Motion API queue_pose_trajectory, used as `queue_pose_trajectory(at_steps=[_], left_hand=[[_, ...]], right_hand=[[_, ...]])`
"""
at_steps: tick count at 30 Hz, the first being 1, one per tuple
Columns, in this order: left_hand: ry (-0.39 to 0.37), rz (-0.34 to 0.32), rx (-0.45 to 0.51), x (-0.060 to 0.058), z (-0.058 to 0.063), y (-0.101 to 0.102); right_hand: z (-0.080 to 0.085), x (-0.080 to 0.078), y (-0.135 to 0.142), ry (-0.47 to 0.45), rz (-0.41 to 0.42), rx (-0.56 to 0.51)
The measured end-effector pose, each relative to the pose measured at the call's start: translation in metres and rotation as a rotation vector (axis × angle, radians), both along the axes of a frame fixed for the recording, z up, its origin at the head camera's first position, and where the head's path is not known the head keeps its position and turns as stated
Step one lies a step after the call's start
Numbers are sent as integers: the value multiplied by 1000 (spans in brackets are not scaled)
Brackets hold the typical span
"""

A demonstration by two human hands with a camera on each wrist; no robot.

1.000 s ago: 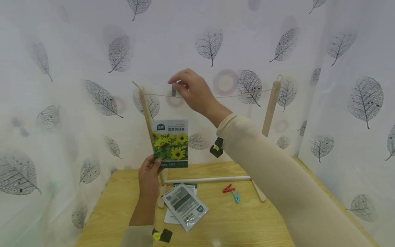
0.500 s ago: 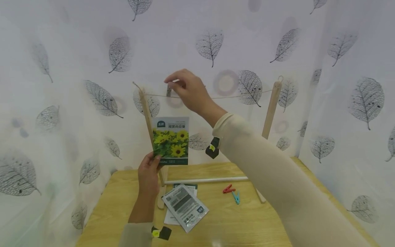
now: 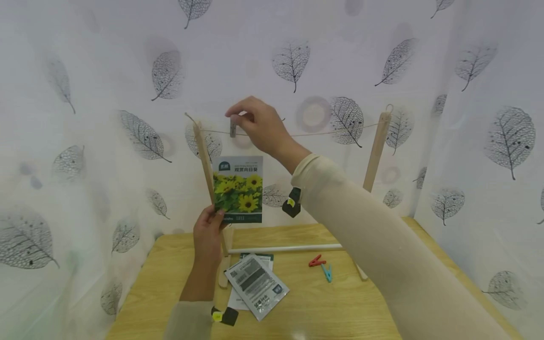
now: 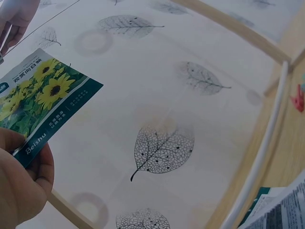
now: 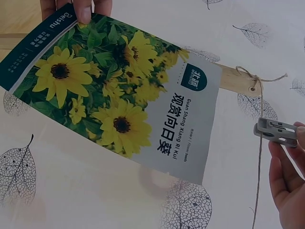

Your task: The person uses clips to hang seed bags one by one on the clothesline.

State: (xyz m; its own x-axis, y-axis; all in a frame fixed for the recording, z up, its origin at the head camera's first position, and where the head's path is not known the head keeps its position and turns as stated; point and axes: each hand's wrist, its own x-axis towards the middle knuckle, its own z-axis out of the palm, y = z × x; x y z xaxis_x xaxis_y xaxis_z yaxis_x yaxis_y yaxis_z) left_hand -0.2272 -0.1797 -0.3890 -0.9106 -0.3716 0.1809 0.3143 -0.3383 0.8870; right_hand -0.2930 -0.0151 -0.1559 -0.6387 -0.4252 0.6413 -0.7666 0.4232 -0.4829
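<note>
My left hand [image 3: 208, 236] pinches a seed packet [image 3: 238, 189] with yellow sunflowers by its lower edge, thumb in front. The packet is upright, below the string [image 3: 323, 133]. Above it, my right hand [image 3: 263, 125] pinches a grey clothespin [image 3: 233, 128] by its handle end. In the right wrist view the clothespin [image 5: 276, 132] meets the string [image 5: 259, 181] at its tip; whether it clamps the string I cannot tell. A gap separates the packet's top edge [image 5: 212, 124] from the clothespin.
The string spans two wooden posts [image 3: 376, 151] joined low down by a white rod [image 3: 284, 248]. On the wooden table [image 3: 331, 307] lie a silver packet [image 3: 257, 285] over other packets, a red clothespin [image 3: 316, 260] and a blue clothespin [image 3: 327, 272]. A leaf-patterned curtain [image 3: 263, 42] hangs behind.
My left hand has raised the seed packet a little toward the string. My right hand, with the grey clothespin, has shifted slightly left along the string.
</note>
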Motion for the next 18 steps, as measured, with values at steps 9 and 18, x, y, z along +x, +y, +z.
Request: queue_pose_trajectory(at_steps=[9,18], left_hand=[[-20,2,-35,0,6,-1],[4,9,-29,2,13,0]], right_hand=[[-4,0,-3,-10,6,33],[-7,0,-3,-34,-4,60]])
